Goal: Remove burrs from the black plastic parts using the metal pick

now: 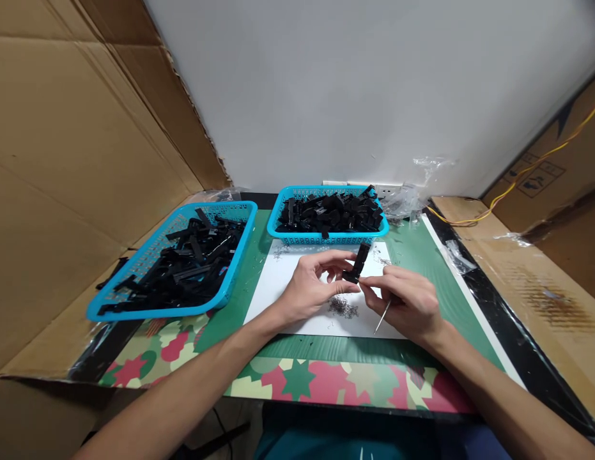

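My left hand (310,285) is closed on an L-shaped black plastic part (361,258), gripping it by its lower end while the longer arm points up. The thumb and forefinger of my right hand (409,299) are pinched together at that same lower end; anything tiny between these fingertips is too small to make out. A thin metal rod (382,317) is tucked in the right hand's other fingers and sticks out below the palm. Under the hands, a pile of small metal pieces (344,307), perhaps springs, lies on a white sheet (268,300).
A blue basket (222,300) of black plastic parts stands at the left, and a second blue basket (328,239) of them at the back. Clear plastic bags (405,203) lie beside a wall socket. Cardboard (77,160) walls flank the green table mat (301,347); a yellow cable (498,199) hangs at right.
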`<state>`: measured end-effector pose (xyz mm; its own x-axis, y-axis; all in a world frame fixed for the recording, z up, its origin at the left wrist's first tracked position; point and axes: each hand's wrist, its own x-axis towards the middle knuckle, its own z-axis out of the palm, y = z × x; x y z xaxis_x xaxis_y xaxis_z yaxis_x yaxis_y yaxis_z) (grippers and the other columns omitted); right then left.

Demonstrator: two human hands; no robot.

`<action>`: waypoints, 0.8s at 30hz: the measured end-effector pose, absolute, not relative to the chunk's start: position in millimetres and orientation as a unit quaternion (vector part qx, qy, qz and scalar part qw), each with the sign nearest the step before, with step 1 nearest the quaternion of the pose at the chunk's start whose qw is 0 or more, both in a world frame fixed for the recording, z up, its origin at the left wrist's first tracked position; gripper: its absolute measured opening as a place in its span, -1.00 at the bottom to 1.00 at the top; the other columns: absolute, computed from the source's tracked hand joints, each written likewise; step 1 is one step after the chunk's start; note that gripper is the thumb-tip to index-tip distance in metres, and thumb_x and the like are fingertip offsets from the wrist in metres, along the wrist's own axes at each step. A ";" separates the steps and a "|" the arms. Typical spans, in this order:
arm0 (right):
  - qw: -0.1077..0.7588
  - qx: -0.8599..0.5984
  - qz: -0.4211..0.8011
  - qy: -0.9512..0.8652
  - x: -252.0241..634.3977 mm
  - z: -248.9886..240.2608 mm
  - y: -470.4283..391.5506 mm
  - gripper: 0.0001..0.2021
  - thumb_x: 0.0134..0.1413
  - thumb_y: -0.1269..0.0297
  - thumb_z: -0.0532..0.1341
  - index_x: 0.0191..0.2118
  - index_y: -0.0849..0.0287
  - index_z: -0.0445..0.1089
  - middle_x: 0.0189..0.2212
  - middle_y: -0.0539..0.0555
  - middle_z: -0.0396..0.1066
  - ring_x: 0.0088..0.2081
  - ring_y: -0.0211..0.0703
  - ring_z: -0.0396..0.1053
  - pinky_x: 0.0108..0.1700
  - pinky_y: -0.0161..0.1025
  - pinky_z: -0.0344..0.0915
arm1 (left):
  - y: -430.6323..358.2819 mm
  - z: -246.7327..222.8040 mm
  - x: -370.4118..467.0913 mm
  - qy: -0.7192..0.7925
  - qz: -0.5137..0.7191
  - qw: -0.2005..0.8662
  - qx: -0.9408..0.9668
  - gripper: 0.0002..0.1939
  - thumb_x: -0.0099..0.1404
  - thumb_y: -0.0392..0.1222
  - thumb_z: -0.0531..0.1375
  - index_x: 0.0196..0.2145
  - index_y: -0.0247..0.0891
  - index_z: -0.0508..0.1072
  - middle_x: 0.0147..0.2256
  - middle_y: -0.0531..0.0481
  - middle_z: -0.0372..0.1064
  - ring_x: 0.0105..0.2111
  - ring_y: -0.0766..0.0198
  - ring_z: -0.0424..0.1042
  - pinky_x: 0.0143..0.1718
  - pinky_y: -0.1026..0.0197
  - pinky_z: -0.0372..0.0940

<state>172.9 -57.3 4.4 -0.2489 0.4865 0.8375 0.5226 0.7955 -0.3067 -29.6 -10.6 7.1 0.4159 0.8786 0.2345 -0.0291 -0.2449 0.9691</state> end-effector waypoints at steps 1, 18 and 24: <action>0.520 -0.319 -0.021 -0.792 173.2 4.8 -57.3 -0.87 0.25 0.56 0.29 -0.26 0.22 0.53 -0.63 -0.12 0.22 -0.59 -0.32 0.14 -0.49 -0.31 0.13 | -10.6 7.4 -29.7 0.322 0.434 0.523 0.659 -0.45 0.01 -0.16 0.60 -0.03 -0.26 0.66 -0.22 -0.10 0.61 -0.27 0.23 0.48 -0.22 0.21 0.34; 0.481 -0.316 0.014 -0.818 179.0 2.6 -55.8 -0.88 0.35 0.48 0.26 -0.23 0.23 0.54 -0.58 -0.04 0.34 -0.55 -0.29 0.22 -0.48 -0.31 0.14 | -8.2 7.9 -32.5 0.331 0.430 0.488 0.684 -0.48 -0.03 -0.12 0.61 -0.08 -0.25 0.71 -0.26 -0.12 0.64 -0.34 0.24 0.44 -0.30 0.21 0.33; 0.475 -0.335 0.051 -0.812 181.8 3.8 -54.6 -0.85 0.38 0.41 0.27 -0.27 0.20 0.57 -0.56 -0.02 0.38 -0.54 -0.29 0.24 -0.48 -0.32 0.15 | -9.7 10.5 -32.9 0.331 0.395 0.488 0.705 -0.63 0.08 -0.19 0.55 -0.11 -0.22 0.73 -0.18 -0.14 0.67 -0.32 0.23 0.44 -0.28 0.20 0.34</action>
<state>181.8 -54.6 3.8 -0.3239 0.5927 0.7374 0.4948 0.7705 -0.4019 -32.9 -9.7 10.5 0.4697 0.8514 0.2336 0.0812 -0.3051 0.9489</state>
